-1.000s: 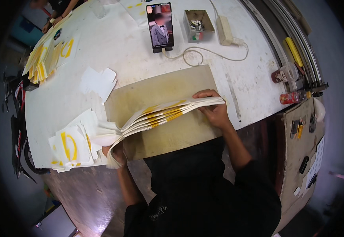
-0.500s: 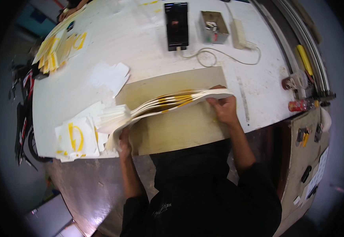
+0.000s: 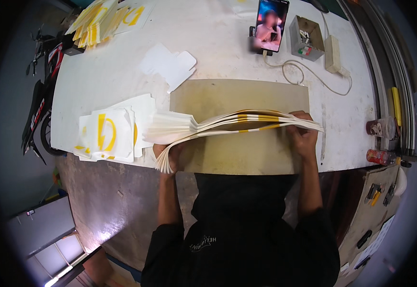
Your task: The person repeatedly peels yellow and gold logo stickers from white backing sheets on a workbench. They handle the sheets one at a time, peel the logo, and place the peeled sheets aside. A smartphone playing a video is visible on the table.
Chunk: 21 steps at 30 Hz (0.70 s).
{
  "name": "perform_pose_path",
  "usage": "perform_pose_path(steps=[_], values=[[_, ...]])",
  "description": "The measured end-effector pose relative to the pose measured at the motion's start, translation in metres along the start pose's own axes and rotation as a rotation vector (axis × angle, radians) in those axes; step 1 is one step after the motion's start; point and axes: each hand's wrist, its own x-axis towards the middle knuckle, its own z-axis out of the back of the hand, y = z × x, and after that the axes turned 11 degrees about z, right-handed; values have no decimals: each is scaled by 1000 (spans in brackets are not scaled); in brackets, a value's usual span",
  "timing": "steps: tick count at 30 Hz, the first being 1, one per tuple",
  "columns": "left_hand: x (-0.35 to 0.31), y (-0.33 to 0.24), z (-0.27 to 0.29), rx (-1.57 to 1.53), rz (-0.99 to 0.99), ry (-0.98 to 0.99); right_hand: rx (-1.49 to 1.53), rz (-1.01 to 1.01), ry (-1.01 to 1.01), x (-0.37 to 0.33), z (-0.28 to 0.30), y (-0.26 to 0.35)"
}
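Between my two hands hangs a bowed stack of white paper sheets with yellow print, fanned into several layers. My left hand is closed round its left end, where the edges splay downward. At the other end, my right hand grips the stack with the thumb in front and the fingers partly behind it. Under the stack lies a tan board at the table's near edge. A pile of white sheets with yellow shapes rests left of my left hand.
On the white table are white paper cutouts, more yellow-marked sheets, a propped phone with its cable, a small open box and a power strip. A cup and a bottle stand at the right edge.
My view has shifted, so the table's things sit further right. The stack has become more level between my hands, and its left end is more fanned out. The phone screen has lit up.
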Motion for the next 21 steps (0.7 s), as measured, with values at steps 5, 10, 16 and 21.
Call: perform_pose_path(steps=[5,10,16,21], values=[[-4,11,0,-69,235,-32,-37,-48,-32,-3,4,-2],[-14,-30,-2,5,89,-98,23,63,-14,-7,6,2],[11,35,-5,-87,-119,-90,8,-22,-7,-9,1,-2],[4,14,-10,-133,178,-234,-62,-96,-29,-7,1,5]])
